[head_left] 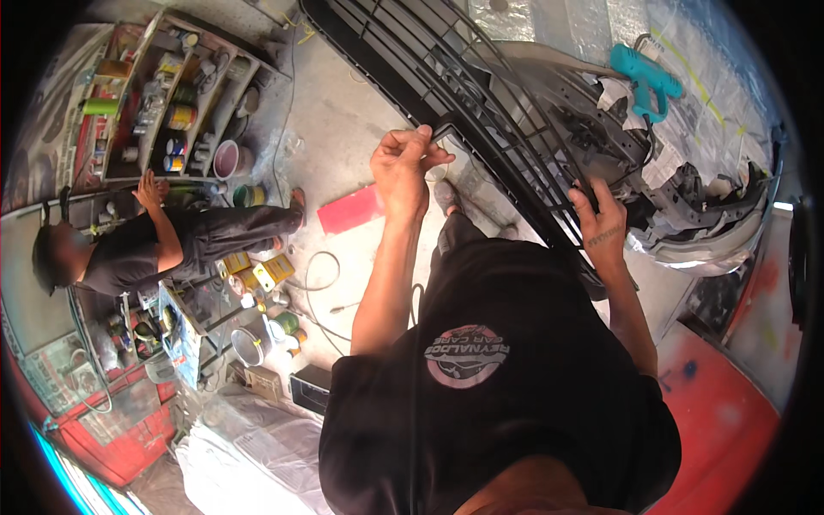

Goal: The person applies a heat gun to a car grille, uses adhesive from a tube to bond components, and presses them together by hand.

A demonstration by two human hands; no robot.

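Note:
A long black plastic car grille [506,142] with open slats stretches diagonally in front of me, from the top of the view down to my right side. My right hand [605,225] grips its slatted edge near the lower end, thumb and fingers curled round it. Beside the opposite long edge is my left hand [403,172], its fingers closed in a pinch by a small black bracket [445,130] that juts from the grille. Whatever those fingertips may hold is too small to make out.
Behind the grille stands a stripped car front [592,120], partly covered in paper and plastic. A teal heat gun [648,77] lies on it. At left, another person [163,240] stands by shelves [184,103] of cans. Cans, a bucket [247,345], a red panel [350,209] and cords are on the floor.

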